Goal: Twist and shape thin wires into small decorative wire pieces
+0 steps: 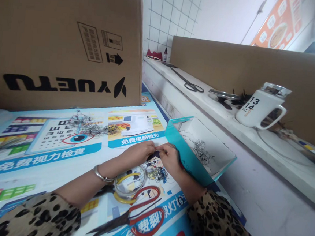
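The box is teal outside, white within; the wire tangle is silvery grey. The scissors pair orange-red handles with dark blades. Both sleeves carry black leopard spots on tan. The surface is printed blue, white and multicoloured. The carton is brown, lettered black; the mug white, black-numbered.

Scissors, wire clumps on tabletop

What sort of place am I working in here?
Looks like an improvised handcraft corner, though whether in a home or a shop I can't tell. Large red-handled scissors and tangled wiry clumps lie on an eye-chart printed sheet used as a work surface.
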Demonstrator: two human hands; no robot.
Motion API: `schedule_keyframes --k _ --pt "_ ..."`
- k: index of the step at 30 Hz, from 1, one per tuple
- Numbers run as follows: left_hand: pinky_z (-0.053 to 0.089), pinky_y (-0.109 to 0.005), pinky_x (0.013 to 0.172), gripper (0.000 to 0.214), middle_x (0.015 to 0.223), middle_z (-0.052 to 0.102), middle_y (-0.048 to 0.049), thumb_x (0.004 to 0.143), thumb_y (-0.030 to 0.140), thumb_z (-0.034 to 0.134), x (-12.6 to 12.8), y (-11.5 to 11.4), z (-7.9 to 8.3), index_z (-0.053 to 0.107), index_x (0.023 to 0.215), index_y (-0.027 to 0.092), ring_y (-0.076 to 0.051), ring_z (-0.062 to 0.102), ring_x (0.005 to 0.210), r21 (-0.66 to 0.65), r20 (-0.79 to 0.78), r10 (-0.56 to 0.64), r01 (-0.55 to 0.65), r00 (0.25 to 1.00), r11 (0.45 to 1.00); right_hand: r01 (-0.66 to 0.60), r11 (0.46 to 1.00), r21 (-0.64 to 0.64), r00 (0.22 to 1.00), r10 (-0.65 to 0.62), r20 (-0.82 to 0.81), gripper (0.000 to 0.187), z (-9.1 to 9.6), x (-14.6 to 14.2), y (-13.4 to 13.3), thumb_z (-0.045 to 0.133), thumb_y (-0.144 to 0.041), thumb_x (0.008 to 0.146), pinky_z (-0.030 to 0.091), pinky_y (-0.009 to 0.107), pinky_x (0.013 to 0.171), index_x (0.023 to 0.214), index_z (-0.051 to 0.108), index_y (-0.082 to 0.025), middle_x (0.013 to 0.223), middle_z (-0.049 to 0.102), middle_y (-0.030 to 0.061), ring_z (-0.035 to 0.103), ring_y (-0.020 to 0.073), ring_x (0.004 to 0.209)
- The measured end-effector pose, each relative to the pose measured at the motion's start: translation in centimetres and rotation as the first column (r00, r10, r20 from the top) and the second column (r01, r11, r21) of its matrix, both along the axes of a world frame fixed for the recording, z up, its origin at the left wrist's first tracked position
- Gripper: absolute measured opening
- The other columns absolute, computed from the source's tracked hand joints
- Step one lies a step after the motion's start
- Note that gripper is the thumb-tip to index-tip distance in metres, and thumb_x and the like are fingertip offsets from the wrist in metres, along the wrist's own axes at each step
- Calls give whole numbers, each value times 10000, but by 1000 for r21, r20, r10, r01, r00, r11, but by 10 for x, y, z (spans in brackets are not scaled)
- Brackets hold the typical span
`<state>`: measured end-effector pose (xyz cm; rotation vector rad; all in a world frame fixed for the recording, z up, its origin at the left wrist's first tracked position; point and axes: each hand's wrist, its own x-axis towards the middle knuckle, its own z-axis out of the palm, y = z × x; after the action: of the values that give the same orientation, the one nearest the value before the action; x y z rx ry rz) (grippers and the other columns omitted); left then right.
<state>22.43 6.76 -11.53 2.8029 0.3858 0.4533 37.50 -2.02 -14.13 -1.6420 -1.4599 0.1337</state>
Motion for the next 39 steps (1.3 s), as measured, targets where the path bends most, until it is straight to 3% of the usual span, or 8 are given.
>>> schedule_keyframes --k 10,27,39 --pt "427 -286 753 150 885 574 -68 803 111 490 1 -1 -1 628 827 165 -194 532 891 75 -26 -48 50 999 996 -10 1000 1 1000 10 -21 236 -1 1 0 500 -65 720 438 306 827 800 668 -210 826 649 19 564 176 859" --pt "447 -278 763 200 848 582 -48 826 103 433 3 9 -17 602 741 168 -163 536 854 -115 150 10 8 989 993 13 1000 7 1000 -13 6 281 3 0 -2 469 -35 724 430 291 820 771 676 -220 798 648 8 554 170 848" --pt "429 -264 772 206 891 565 -42 824 103 445 -2 11 -13 626 765 180 -158 521 871 -141 145 -42 62 989 988 5 1000 9 1000 -5 1 276 2 1 -2 466 -41 722 427 293 837 774 671 -219 815 651 7 557 170 866"
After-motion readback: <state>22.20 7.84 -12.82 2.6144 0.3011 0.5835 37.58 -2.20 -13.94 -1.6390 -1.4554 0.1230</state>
